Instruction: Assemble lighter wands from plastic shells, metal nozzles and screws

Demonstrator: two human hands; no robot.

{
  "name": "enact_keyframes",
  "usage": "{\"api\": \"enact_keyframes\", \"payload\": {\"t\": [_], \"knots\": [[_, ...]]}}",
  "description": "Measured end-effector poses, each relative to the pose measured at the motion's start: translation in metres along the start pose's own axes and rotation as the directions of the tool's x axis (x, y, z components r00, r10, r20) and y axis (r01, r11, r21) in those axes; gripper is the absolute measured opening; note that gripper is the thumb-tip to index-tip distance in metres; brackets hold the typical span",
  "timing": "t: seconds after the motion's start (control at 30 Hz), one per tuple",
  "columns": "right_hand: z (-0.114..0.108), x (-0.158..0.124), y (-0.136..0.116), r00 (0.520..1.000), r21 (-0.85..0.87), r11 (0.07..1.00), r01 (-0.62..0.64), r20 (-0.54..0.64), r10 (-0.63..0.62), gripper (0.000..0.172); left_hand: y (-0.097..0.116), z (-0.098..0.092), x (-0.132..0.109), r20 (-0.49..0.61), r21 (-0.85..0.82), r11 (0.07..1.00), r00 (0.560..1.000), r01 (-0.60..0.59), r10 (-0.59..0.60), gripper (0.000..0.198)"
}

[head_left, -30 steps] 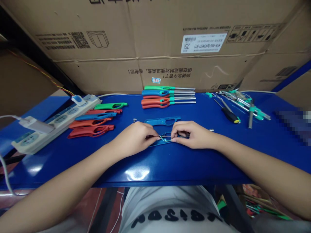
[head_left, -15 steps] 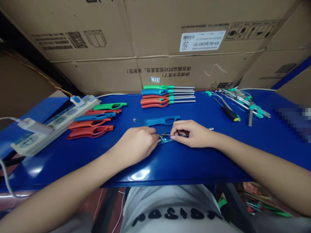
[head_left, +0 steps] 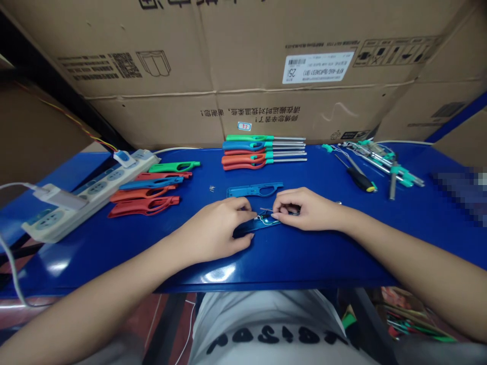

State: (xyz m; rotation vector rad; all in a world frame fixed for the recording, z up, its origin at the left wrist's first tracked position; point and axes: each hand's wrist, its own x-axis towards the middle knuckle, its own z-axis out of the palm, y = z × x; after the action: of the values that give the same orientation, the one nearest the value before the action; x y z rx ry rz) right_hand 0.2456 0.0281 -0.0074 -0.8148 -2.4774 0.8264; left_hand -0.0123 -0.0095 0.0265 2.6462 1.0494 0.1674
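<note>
A blue lighter half-shell (head_left: 262, 223) lies on the table between my hands, with thin white wires (head_left: 262, 218) and small dark parts in it. My left hand (head_left: 218, 225) is over its left end, thumb and fingers apart, the fingertips at the wires. My right hand (head_left: 304, 209) is closed in a pinch over the right part; a thin grey wire (head_left: 267, 209) sticks out from its fingertips. Under that hand much of the shell is hidden. Just behind lies a second blue half-shell (head_left: 253, 190), its hollow side up.
Several screws (head_left: 212, 188) lie left of the shells. Lighter shells (head_left: 144, 205) are at left beside a power strip (head_left: 95, 187). Lighters with metal barrels (head_left: 243, 160) lie at the back. At right are a screwdriver (head_left: 361, 180) and barrel assemblies (head_left: 399, 172). Behind stands cardboard (head_left: 163, 119).
The left thumb and fingers have spread apart from a closed grip near the wires. My right hand has shifted slightly right and keeps its pinch. The view has moved a little.
</note>
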Motion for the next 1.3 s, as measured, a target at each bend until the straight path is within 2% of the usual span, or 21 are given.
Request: {"api": "enact_keyframes", "payload": {"t": [0.23, 0.33, 0.6, 0.8, 1.0, 1.1, 1.3], "knots": [[0.004, 0.000, 0.001, 0.998, -0.114, 0.991, -0.065, -0.012, 0.064, 0.022, -0.003, 0.009, 0.002, -0.055, -0.109, 0.993, 0.998, -0.036, 0.030, 0.039], [0.004, 0.000, 0.003, 0.995, -0.144, 0.985, -0.092, -0.039, 0.087, 0.022, -0.005, 0.015, 0.004, -0.099, -0.100, 0.993, 0.993, -0.066, 0.056, 0.037], [0.001, 0.000, 0.001, 0.990, -0.264, 0.955, -0.139, -0.067, 0.125, 0.022, -0.003, 0.029, 0.006, -0.202, 0.122, 0.983, 0.966, -0.139, 0.162, 0.030], [0.001, -0.001, -0.005, 0.993, -0.381, 0.917, -0.118, -0.053, 0.106, 0.023, 0.006, 0.030, 0.006, -0.167, 0.329, 0.935, 0.966, -0.132, 0.195, 0.030], [0.002, 0.002, -0.009, 0.991, -0.417, 0.899, -0.130, -0.041, 0.124, 0.017, 0.013, 0.038, 0.005, -0.091, 0.504, 0.849, 0.968, -0.157, 0.233, 0.024], [0.001, 0.002, -0.010, 0.990, -0.421, 0.896, -0.137, -0.043, 0.131, 0.018, 0.013, 0.038, 0.004, -0.112, 0.492, 0.860, 0.969, -0.138, 0.219, 0.026], [0.000, 0.000, -0.008, 0.989, -0.408, 0.901, -0.147, -0.051, 0.138, 0.019, 0.008, 0.035, 0.006, -0.218, 0.311, 0.942, 0.955, -0.127, 0.201, 0.026]]}}
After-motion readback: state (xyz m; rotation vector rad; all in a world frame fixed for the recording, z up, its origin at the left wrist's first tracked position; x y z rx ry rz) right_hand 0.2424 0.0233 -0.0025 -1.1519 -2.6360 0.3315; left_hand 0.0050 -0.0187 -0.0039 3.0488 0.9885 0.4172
